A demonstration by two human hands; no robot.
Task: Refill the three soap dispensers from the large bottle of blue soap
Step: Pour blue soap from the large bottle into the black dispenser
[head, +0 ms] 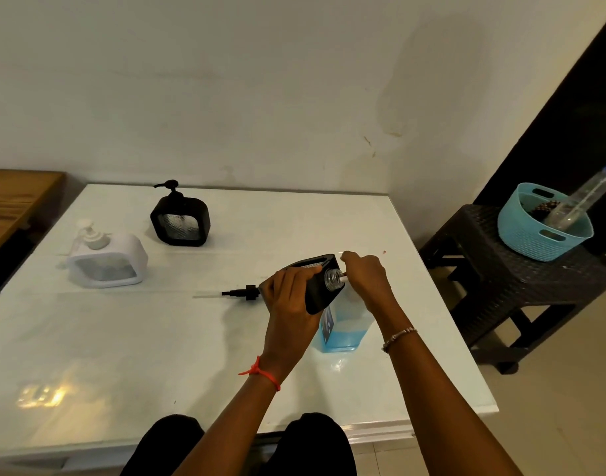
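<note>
Near the table's (191, 355) right edge, the left hand (289, 304) wraps its fingers (301, 274) round the tilted, uncapped black dispenser (322, 298). Its neck meets the white spout (343, 278) of the standing blue soap bottle (343, 334), whose top the right hand (363, 274) clenches. The dispenser seems light, rigid and slick, best held across its flat sides; the bottle is likely heavier and needs steadying.

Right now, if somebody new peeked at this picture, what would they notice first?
Probably the two hands in the middle of the white table: the left hand holds a tilted black dispenser with its neck open, and the right hand curls over the top of the blue soap bottle beside it. Next, the loose pump lying left of them, and the turquoise basket on the dark stool to the right.
</note>
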